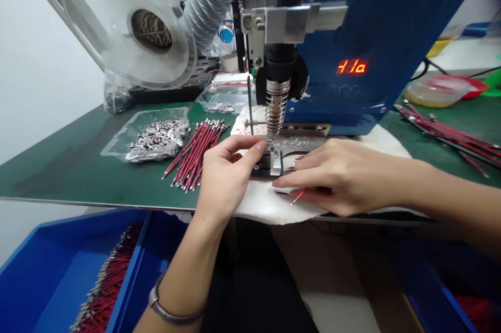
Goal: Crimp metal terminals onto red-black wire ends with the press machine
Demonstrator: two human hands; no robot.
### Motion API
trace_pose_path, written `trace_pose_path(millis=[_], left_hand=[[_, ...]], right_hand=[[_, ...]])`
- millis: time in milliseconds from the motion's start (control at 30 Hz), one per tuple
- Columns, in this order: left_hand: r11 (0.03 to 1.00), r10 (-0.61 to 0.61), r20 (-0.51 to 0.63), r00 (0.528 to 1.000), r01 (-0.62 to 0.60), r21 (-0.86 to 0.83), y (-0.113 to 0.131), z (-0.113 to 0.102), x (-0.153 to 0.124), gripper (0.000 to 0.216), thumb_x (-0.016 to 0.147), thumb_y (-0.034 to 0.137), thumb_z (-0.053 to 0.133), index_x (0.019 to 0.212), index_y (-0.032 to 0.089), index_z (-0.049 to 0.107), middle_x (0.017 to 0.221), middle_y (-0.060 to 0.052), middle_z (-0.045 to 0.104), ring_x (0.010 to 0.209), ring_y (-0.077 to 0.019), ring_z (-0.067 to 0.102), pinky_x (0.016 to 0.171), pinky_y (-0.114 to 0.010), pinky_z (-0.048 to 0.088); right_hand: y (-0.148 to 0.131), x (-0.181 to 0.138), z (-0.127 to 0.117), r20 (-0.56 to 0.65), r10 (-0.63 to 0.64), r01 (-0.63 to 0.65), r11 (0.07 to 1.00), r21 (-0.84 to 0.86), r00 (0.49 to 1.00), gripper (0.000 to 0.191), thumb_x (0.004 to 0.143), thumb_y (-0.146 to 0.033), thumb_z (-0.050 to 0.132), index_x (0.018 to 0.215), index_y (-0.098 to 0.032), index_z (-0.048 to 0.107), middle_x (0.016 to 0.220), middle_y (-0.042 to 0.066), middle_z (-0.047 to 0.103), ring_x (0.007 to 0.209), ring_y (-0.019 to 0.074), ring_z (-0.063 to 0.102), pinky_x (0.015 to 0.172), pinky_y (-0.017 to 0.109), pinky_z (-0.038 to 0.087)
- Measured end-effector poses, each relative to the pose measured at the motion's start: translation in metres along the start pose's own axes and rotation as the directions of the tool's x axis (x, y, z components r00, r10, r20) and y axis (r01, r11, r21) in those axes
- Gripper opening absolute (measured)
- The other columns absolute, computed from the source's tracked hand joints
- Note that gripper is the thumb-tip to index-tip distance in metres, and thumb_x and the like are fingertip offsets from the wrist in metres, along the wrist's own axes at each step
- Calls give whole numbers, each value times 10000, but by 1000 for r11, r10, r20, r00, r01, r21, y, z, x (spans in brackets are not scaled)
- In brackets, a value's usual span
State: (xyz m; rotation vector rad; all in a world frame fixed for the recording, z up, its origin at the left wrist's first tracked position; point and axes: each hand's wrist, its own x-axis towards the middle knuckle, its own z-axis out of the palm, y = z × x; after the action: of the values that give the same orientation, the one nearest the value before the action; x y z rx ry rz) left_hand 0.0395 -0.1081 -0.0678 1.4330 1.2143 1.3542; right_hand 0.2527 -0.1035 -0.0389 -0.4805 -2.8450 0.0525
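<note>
My left hand [227,174] is at the metal fixture [276,162] under the blue machine's spring-wrapped head [277,108]. Its thumb and index finger pinch together at the fixture's upper left edge; whatever lies between them is too small to make out. My right hand [338,174] rests palm down just right of the fixture, fingers curled round a thin wire. A red end of that wire [298,197] with a bare tip sticks out below the fingers, beside a dark strand. The fingers hide the rest. More wire ends show between that hand and the fixture.
Left of the fixture lie a pile of red and black wires [199,153] and a clear tray [113,149] of small metal parts. A clear fume hood [97,20] hangs above. Blue bins [58,265] stand below the table edge. More wires [454,132] lie at right.
</note>
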Motion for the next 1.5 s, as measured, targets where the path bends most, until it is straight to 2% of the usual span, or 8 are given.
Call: trace_pose_path(millis=[167,400,667,767,967,1167,1500], left_hand=[[1000,2,8,1000,-2,-10,0,-1,0,181,804,374,809,879,212,783,780,-1,712,535,-70,451,504,-218,350],[1000,2,9,1000,-2,-22,-1,0,0,200,799,392,809,882,212,780,840,-17,731,529,-72,446,461,-221,292],[1000,-30,26,999,30,4,1,-1,0,187,813,378,790,884,205,778,710,-9,672,532,-88,423,483,-225,310],[1000,-19,30,999,19,-6,1,-1,0,198,805,382,798,884,201,782,747,-16,692,556,-92,461,500,-225,348],[1000,20,30,999,-21,13,0,0,0,174,803,368,802,867,208,779,746,1,689,514,-71,411,488,-221,347],[999,33,30,999,-34,15,0,1,0,174,799,369,799,845,205,768,745,-12,695,540,-91,473,501,-232,364],[999,50,32,998,-50,0,-1,2,0,133,810,335,797,843,209,768,852,-21,734,657,-105,586,548,-217,406]], right_hand=[[-3,0,0,50,-19,18,1000,12,999,240,949,-180,511,1041,-184,733,731,18,628,597,136,502,560,307,266],[-3,-1,-1,66,-10,8,999,31,998,205,922,-167,530,976,-183,728,726,16,642,606,141,513,564,313,277],[-5,-1,-1,105,10,-12,1000,13,994,249,896,-111,507,1003,-189,718,703,8,615,592,144,506,555,322,274],[-3,-1,-1,101,5,-8,1000,29,995,254,886,-97,507,1000,-191,714,717,10,626,604,144,511,563,316,283],[2,-3,1,95,7,-18,993,120,995,242,866,-78,534,985,-201,705,752,2,661,632,134,539,580,292,317],[3,-4,3,73,-14,6,995,98,997,213,861,-88,551,968,-203,694,798,14,704,644,133,566,570,286,308],[8,-8,1,60,-1,-5,996,94,998,292,874,-92,522,1086,-188,698,788,13,679,635,128,543,580,279,318]])
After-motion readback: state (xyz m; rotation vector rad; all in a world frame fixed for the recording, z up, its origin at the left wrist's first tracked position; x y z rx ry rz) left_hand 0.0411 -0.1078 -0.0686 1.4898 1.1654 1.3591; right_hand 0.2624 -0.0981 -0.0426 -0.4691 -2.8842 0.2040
